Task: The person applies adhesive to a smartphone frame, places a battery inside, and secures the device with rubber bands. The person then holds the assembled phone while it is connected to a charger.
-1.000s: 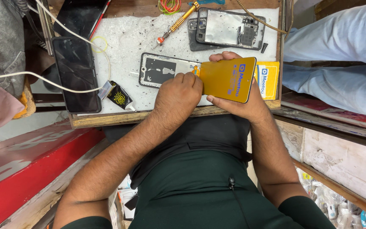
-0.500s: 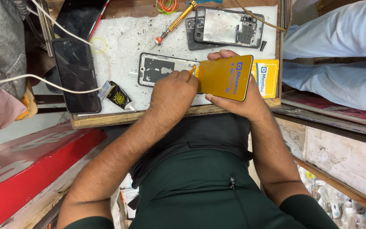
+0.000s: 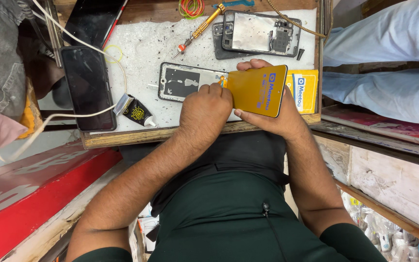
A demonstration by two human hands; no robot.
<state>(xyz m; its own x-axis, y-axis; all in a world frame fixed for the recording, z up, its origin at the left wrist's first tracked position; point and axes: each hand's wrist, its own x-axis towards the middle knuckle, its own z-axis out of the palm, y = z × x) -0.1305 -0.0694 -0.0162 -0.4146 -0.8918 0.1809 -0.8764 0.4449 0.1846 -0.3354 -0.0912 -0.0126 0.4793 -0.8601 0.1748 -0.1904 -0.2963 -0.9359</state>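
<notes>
Both hands work on a flat yellow rectangular screen panel (image 3: pixel 258 90) above the white, speckled tabletop (image 3: pixel 141 53).

The right hand (image 3: pixel 267 114) grips the panel from beneath, thumb on its near edge and fingertips curled over the far edge, holding it tilted just above the tabletop's front edge. The left hand (image 3: pixel 205 112) is closed, its fingers pinching at the panel's left edge. Just left lies a grey phone middle frame (image 3: pixel 183 82); further back lie an opened phone body (image 3: pixel 262 33) and an orange-handled screwdriver (image 3: pixel 201 28). A black glue tube (image 3: pixel 136 111) and a dark-screened phone (image 3: pixel 88 87) lie to the left.
</notes>
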